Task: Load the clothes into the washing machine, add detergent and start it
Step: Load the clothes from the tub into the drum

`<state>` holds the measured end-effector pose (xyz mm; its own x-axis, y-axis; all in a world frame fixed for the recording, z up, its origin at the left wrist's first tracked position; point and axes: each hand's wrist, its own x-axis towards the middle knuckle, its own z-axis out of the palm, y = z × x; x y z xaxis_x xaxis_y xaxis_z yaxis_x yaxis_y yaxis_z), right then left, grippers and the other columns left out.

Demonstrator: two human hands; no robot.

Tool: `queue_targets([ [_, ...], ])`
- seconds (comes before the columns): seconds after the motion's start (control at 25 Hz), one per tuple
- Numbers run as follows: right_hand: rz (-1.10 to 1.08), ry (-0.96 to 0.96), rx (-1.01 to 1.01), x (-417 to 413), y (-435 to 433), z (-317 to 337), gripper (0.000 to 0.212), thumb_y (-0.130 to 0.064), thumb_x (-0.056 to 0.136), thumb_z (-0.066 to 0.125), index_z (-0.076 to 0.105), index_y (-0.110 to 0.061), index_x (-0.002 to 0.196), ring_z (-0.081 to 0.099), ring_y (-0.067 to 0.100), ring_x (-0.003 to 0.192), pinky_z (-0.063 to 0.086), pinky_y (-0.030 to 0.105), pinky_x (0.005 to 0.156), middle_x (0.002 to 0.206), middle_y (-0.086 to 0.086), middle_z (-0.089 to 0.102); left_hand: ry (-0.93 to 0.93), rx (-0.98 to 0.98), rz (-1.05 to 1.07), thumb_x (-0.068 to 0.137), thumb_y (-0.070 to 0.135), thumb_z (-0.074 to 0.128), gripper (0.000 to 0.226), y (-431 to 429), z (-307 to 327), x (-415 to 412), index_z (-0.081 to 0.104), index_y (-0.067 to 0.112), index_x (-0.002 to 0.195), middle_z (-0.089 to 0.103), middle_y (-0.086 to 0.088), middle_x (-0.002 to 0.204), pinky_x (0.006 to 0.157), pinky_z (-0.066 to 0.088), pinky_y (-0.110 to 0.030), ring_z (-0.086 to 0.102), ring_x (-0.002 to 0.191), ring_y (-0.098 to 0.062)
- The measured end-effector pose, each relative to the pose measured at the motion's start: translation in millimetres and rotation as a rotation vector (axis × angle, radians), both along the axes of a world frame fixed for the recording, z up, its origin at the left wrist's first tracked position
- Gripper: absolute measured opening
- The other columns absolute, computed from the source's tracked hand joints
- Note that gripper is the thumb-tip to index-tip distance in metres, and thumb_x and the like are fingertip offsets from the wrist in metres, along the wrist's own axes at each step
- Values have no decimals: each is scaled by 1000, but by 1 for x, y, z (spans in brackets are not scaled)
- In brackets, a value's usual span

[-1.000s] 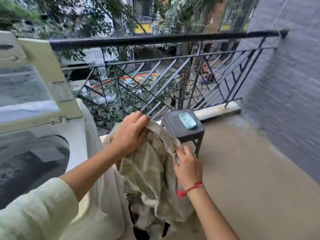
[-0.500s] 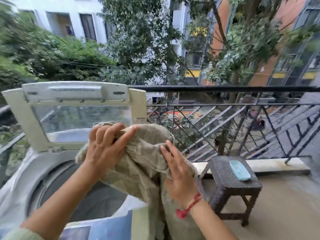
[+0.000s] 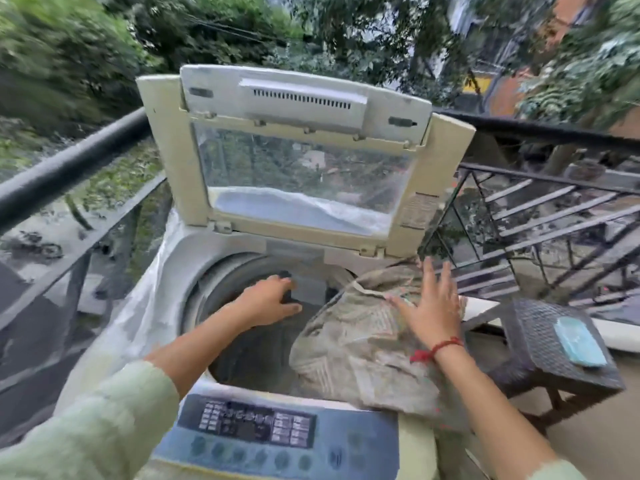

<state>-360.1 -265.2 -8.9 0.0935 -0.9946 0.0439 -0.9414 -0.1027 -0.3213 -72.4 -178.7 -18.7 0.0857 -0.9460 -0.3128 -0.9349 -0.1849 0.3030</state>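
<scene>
Balcony setting, open to trees and buildings, with dark metal railing point(image 3: 69, 168) behind and to either side of the washing machine point(image 3: 145, 306). Top-loading type; lid point(image 3: 294, 150) raised upright at the machine's back, drum point(image 3: 249, 358) exposed, dark inside, contents at the bottom not made out. Control panel point(image 3: 256, 427) along the machine's front edge; buttons blurred, display state unreadable. Clothes: one beige patterned garment point(image 3: 356, 348), bunched at the right side of the machine's opening, part sagging into the drum, part draped over the machine's right front corner and hanging outside it. Right hand point(image 3: 429, 306): fingers straight and spread, laid flat on top of the garment, gripping nothing; judged to be pressing it toward the drum. Left hand point(image 3: 268, 303): stretched across the drum toward the machine's back wall, fingers bent downward at a small dark part there; whether anything is held, impossible to tell. Woven stool point(image 3: 540, 327) to the right of the machine, apart from it, with a pale blue case point(image 3: 578, 341) lying on top. Progress, as judged: loading under way but incomplete, garment only half inside. No detergent container in sight, so detergent apparently not yet added. Outstanding: rest of garment into the drum, detergent, lid down, start at the panel.
</scene>
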Motion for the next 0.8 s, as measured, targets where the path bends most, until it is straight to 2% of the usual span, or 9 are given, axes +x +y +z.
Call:
queue_targets([
  [0.08, -176, -203, 240, 1, -25, -18, 101, -51, 75, 70, 12, -14, 149, 21, 33, 141, 23, 45, 112, 155, 20, 15, 52, -47, -5, 88, 51, 54, 61, -28, -19, -20, 38, 20, 138, 40, -9, 139, 103, 38, -44, 41, 128, -30],
  [0.2, -188, -517, 406, 2, -33, -35, 52, -23, 84, 68, 51, -3, 128, 49, 32, 123, 39, 33, 98, 133, 21, 53, 132, -198, -124, 91, 45, 52, 56, -63, -38, -54, 36, 19, 138, 38, -7, 140, 105, 36, -41, 39, 129, -28],
  [0.28, -296, -497, 222, 5, -20, -37, 26, -15, 84, 65, 66, -7, 109, 60, 36, 105, 45, 34, 82, 108, 22, 67, 280, -300, -134, 94, 41, 48, 50, -79, -38, -70, 38, 20, 138, 40, -6, 138, 104, 36, -39, 39, 129, -26],
  [0.36, -412, -486, -18, 11, 4, -30, 23, -4, 81, 61, 71, -10, 101, 64, 37, 91, 45, 32, 73, 93, 21, 71, 470, -359, -114, 97, 41, 44, 46, -89, -29, -78, 39, 20, 137, 41, -4, 138, 105, 35, -38, 39, 129, -23],
  [0.44, -344, -585, -313, 26, 32, -11, 32, 5, 76, 55, 72, -8, 99, 65, 32, 89, 45, 25, 79, 93, 17, 73, 635, -472, -65, 98, 41, 40, 41, -94, -10, -71, 43, 20, 133, 45, -1, 134, 106, 35, -36, 40, 128, -19],
  [0.52, -100, -634, -510, 49, 57, 11, 36, 4, 73, 48, 71, -4, 100, 62, 18, 97, 40, 13, 91, 99, 14, 72, 764, -616, 27, 98, 46, 33, 42, -97, 16, -46, 48, 22, 128, 49, 2, 130, 106, 36, -36, 44, 125, -13],
  [0.68, 547, -392, -620, 88, 99, 24, 33, -11, 88, 41, 60, -21, 113, 54, 22, 116, 35, 35, 109, 113, 4, 68, 1155, -616, 287, 84, 66, 20, 54, -88, 58, 38, 59, 38, 109, 61, 16, 118, 94, 41, -31, 53, 117, -7],
  [0.72, 658, -237, -520, 96, 104, 21, 33, -17, 89, 44, 56, -25, 118, 50, 23, 122, 31, 39, 110, 118, -1, 65, 1178, -542, 300, 82, 67, 18, 57, -83, 61, 55, 60, 38, 107, 62, 15, 116, 93, 41, -32, 55, 116, -9],
  [0.8, 777, 164, -11, 110, 107, 10, 43, -26, 89, 46, 45, -26, 132, 42, 25, 130, 20, 44, 115, 134, 0, 54, 1065, -349, 262, 80, 68, 23, 57, -67, 53, 67, 59, 35, 110, 62, 11, 117, 97, 39, -37, 54, 117, -14],
])
